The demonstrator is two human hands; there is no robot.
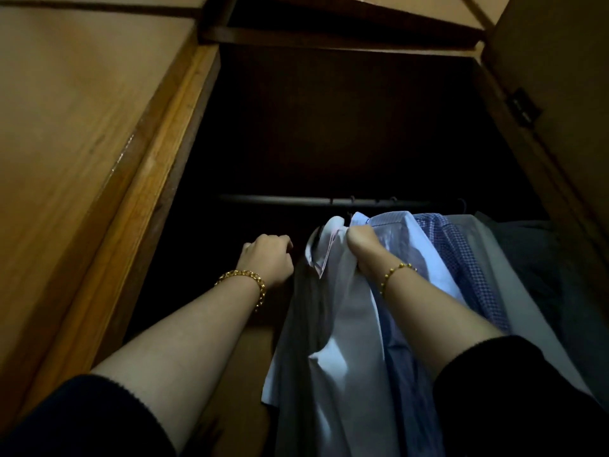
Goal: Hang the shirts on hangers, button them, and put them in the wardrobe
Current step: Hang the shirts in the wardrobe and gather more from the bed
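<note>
Inside the dark wardrobe a metal rail [296, 200] runs across. A white shirt [346, 324] hangs from it on a dark hanger, leftmost in the row. My right hand [362, 249] grips the white shirt at its collar, between it and a light blue shirt [405, 239]. My left hand [268, 255] is beside the white shirt's left shoulder with its fingers curled in the shadow; whether it holds anything is hidden. Further right hang a blue checked shirt [461, 252] and a grey garment [494, 275].
The wardrobe's wooden left door [82, 143] stands open close by my left arm. The right door [560, 61] with a dark hinge [524, 107] borders the right side. The left stretch of the rail carries no hangers. Dark clothes hang at the far right.
</note>
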